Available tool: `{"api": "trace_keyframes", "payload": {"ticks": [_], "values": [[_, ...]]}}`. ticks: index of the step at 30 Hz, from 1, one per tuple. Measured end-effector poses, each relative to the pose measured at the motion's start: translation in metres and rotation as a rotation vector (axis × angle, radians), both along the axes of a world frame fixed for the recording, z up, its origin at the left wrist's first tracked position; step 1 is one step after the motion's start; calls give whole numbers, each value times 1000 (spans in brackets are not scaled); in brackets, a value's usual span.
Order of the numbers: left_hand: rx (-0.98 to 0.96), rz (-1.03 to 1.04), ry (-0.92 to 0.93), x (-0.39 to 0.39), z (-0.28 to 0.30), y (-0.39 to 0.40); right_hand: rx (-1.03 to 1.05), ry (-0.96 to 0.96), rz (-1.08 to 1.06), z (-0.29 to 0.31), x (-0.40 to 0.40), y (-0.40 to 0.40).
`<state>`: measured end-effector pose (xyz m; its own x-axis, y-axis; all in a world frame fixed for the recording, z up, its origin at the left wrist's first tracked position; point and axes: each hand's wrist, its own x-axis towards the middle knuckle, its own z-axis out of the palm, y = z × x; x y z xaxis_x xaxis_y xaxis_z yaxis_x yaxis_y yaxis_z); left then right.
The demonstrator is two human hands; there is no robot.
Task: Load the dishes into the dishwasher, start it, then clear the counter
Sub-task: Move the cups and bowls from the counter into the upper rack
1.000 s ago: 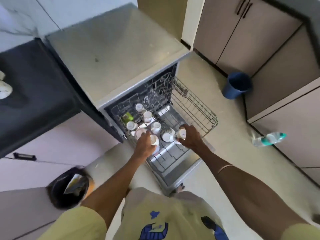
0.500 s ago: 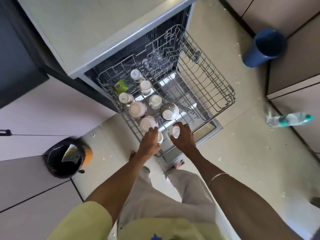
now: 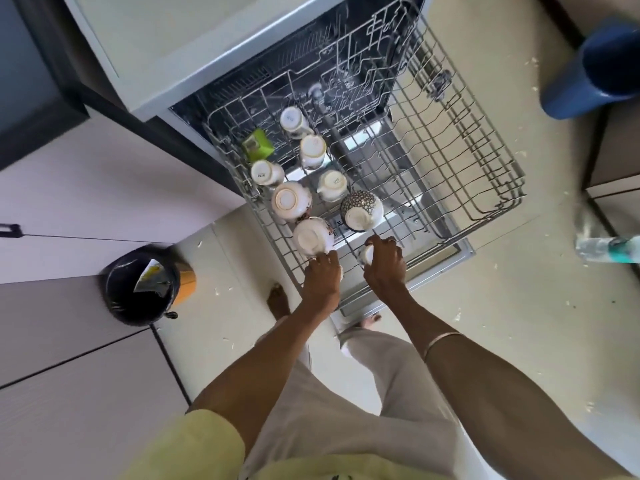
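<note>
Since a second ago you've leaned closer; your right hand [image 3: 382,263] grips a cup [image 3: 366,254], left hand [image 3: 322,275] curls at the rack [image 3: 485,161] edge. Loading's half done.

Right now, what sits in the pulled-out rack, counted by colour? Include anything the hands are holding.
White or cream cups: 7, five standing free from the back cup to the front one, one gripped by the right hand, and one mostly hidden under the left hand
Dark patterned cup: 1
Green cup: 1
Total: 9
</note>
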<state>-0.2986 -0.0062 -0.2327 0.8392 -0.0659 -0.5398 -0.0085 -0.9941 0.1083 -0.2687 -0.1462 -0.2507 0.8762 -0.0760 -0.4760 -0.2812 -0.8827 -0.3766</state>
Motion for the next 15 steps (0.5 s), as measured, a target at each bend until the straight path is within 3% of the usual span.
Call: {"api": "trace_keyframes", "payload": {"ticks": [8,15], "values": [[58,-70,-120,-11,-3,1,-9,38,83,9,-2,-3],[-95,-60,-160,-15,45,26,68,-21,-45,60,-4,-15]]}}
